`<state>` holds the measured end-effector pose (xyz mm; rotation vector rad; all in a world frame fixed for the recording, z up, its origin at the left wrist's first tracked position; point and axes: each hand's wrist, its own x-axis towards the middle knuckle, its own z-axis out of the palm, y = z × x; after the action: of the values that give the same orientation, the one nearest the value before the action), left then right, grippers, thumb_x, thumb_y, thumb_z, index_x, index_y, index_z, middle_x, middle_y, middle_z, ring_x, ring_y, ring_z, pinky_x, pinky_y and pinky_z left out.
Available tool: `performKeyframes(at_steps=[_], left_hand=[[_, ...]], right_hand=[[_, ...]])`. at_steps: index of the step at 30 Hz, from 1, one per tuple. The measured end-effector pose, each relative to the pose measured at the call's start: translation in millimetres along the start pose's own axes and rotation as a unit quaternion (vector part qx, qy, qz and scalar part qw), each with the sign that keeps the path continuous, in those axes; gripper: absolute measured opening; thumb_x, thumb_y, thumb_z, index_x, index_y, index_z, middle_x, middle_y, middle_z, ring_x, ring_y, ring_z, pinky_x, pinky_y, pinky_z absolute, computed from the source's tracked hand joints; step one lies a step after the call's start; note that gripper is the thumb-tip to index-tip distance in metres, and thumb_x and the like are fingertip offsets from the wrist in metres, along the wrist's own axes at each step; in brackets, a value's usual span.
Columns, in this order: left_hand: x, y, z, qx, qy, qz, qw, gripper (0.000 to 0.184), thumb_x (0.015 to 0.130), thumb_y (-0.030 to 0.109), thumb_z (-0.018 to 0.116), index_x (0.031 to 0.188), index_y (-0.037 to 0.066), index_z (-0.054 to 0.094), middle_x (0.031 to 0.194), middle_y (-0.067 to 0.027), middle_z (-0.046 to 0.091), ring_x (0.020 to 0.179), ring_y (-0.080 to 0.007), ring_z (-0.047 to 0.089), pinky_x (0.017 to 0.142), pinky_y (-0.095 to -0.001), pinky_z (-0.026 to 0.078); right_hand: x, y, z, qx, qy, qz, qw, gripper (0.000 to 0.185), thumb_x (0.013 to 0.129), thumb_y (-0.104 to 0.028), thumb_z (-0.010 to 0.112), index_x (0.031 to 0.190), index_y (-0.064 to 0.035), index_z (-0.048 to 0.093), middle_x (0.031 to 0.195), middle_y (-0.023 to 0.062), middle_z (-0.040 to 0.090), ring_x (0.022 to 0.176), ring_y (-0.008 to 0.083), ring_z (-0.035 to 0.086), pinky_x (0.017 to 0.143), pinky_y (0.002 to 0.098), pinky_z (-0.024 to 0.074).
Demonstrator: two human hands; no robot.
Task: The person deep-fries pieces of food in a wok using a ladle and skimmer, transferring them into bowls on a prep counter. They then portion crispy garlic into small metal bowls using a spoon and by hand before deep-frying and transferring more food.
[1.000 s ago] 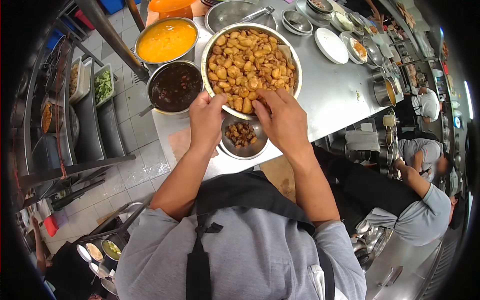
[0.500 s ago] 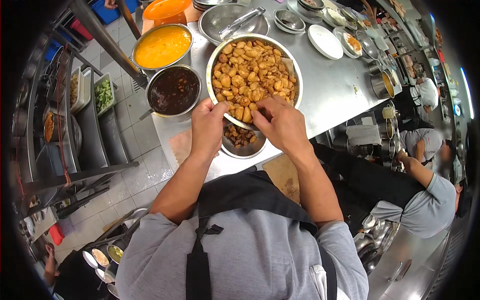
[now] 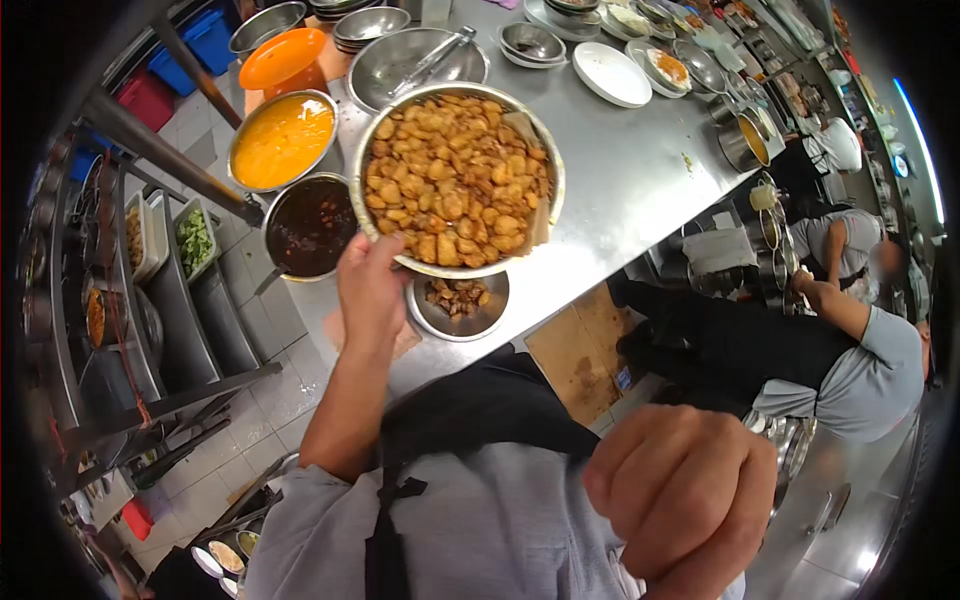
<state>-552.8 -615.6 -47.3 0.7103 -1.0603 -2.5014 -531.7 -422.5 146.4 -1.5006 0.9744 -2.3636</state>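
My left hand [image 3: 372,300] grips the near left rim of a large metal bowl [image 3: 553,160] full of glazed brown pieces [image 3: 450,175], its thumb over the rim. A smaller metal bowl [image 3: 495,322] with dark chunks [image 3: 455,297] sits just below it, partly covered by the big bowl. My right hand [image 3: 690,480] is raised close to the camera at the lower right, away from the bowls. Its fingers are curled in; what they hold, if anything, is hidden. A pot of dark sauce [image 3: 310,228] and a pot of orange liquid [image 3: 285,140] stand left of the big bowl.
Behind the big bowl is a metal bowl with tongs [image 3: 435,65]. White plates [image 3: 611,75] and small bowls stand at the back of the steel table [image 3: 600,190]. A rack [image 3: 200,330] is at the left. A co-worker [image 3: 865,375] stands at the right.
My right hand has left the big bowl and come up toward the camera at the lower right. My left hand stays on the rim. The view has shifted, so the table things appear further left.
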Motion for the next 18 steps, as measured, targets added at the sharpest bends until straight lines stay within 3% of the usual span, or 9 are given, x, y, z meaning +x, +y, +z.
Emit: performKeyframes(at_steps=[2, 3, 5, 7, 8, 9, 11, 16, 18], left_hand=[[-3.2, -1.8, 6.5, -0.002, -0.003, 0.006, 1.0, 0.022, 0.088, 0.003, 0.057, 0.109, -0.002, 0.06, 0.104, -0.0113, 0.067, 0.09, -0.0191, 0.067, 0.078, -0.0355, 0.058], [-0.8, 1.0, 5.0, 0.0, 0.001, 0.012, 1.0, 0.023, 0.088, 0.003, 0.057, 0.11, -0.002, 0.06, 0.105, -0.0114, 0.067, 0.092, -0.0193, 0.067, 0.079, -0.0359, 0.058], [10.2, 4.5, 3.4, -0.002, 0.003, 0.031, 1.0, 0.024, 0.089, 0.004, 0.057, 0.113, -0.002, 0.059, 0.109, -0.0123, 0.066, 0.094, -0.0211, 0.066, 0.081, -0.0376, 0.057], [22.9, 11.3, 2.0, -0.001, -0.003, 0.043, 0.999, 0.029, 0.091, 0.004, 0.055, 0.118, -0.004, 0.056, 0.115, -0.0147, 0.064, 0.099, -0.0246, 0.066, 0.086, -0.0409, 0.057], [27.4, 14.9, 4.6, 0.01, 0.009, 0.05, 0.999, 0.029, 0.09, 0.004, 0.056, 0.118, -0.003, 0.056, 0.114, -0.0142, 0.064, 0.099, -0.0245, 0.066, 0.086, -0.0412, 0.057], [29.9, 16.0, 6.9, 0.003, 0.013, 0.058, 0.998, 0.026, 0.089, 0.005, 0.057, 0.114, -0.002, 0.057, 0.111, -0.0129, 0.065, 0.097, -0.0227, 0.066, 0.083, -0.0398, 0.057], [42.1, 18.9, 14.2, -0.013, 0.016, 0.079, 0.997, 0.02, 0.088, 0.006, 0.058, 0.107, 0.0, 0.06, 0.104, -0.0104, 0.067, 0.092, -0.019, 0.066, 0.077, -0.0369, 0.057], [61.4, 19.0, 19.7, -0.031, 0.022, 0.101, 0.994, 0.019, 0.087, 0.004, 0.058, 0.105, -0.002, 0.058, 0.102, -0.0126, 0.066, 0.09, -0.0207, 0.066, 0.075, -0.0385, 0.057], [65.9, 18.6, 16.0, -0.027, 0.014, 0.091, 0.995, 0.024, 0.088, 0.003, 0.057, 0.111, -0.002, 0.057, 0.107, -0.0127, 0.065, 0.094, -0.0228, 0.066, 0.081, -0.0424, 0.058]], right_hand=[[-13.5, -19.0, -21.3, -0.036, 0.022, 0.062, 0.997, 0.019, 0.088, -0.016, 0.07, 0.087, 0.0021, 0.074, 0.071, 0.0101, 0.064, 0.051, 0.0157, 0.053, 0.04, 0.0284, 0.0363], [-19.3, -15.9, -29.7, -0.163, 0.06, 0.099, 0.98, 0.016, 0.088, -0.014, 0.07, 0.089, 0.002, 0.074, 0.072, 0.0091, 0.064, 0.055, 0.0151, 0.054, 0.046, 0.0281, 0.0391], [-31.2, -9.9, -46.2, -0.403, 0.104, 0.201, 0.887, 0.012, 0.088, -0.008, 0.069, 0.093, 0.0019, 0.073, 0.072, 0.0072, 0.064, 0.063, 0.014, 0.056, 0.058, 0.0276, 0.0445], [-48.3, 34.0, -75.8, -0.454, 0.131, 0.332, 0.816, 0.015, 0.091, -0.011, 0.065, 0.098, -0.0006, 0.072, 0.081, 0.0065, 0.065, 0.069, 0.0125, 0.058, 0.064, 0.0258, 0.0457], [-76.3, 62.8, -99.6, -0.469, 0.121, 0.359, 0.798, 0.018, 0.091, -0.015, 0.067, 0.103, -0.0032, 0.072, 0.086, 0.0074, 0.066, 0.07, 0.0154, 0.06, 0.066, 0.0264, 0.0472], [-90.7, 73.2, -109.7, -0.536, 0.082, 0.465, 0.7, 0.026, 0.091, -0.02, 0.068, 0.112, -0.005, 0.068, 0.092, 0.0113, 0.067, 0.073, 0.0213, 0.063, 0.069, 0.031, 0.0497], [-137.5, 104.5, -131.6, -0.626, 0.021, 0.464, 0.627, 0.049, 0.09, -0.027, 0.067, 0.134, -0.0084, 0.053, 0.104, 0.0155, 0.066, 0.086, 0.0338, 0.067, 0.077, 0.0448, 0.0514], [-179.4, 133.6, -148.1, -0.513, 0.039, 0.579, 0.632, 0.06, 0.089, -0.024, 0.065, 0.143, -0.0099, 0.042, 0.099, 0.0155, 0.067, 0.089, 0.0344, 0.067, 0.08, 0.0446, 0.0513], [-172.9, 128.3, -151.0, -0.517, 0.016, 0.574, 0.634, 0.059, 0.089, -0.022, 0.064, 0.143, -0.0096, 0.042, 0.097, 0.0151, 0.067, 0.084, 0.0333, 0.067, 0.078, 0.0432, 0.0518]])
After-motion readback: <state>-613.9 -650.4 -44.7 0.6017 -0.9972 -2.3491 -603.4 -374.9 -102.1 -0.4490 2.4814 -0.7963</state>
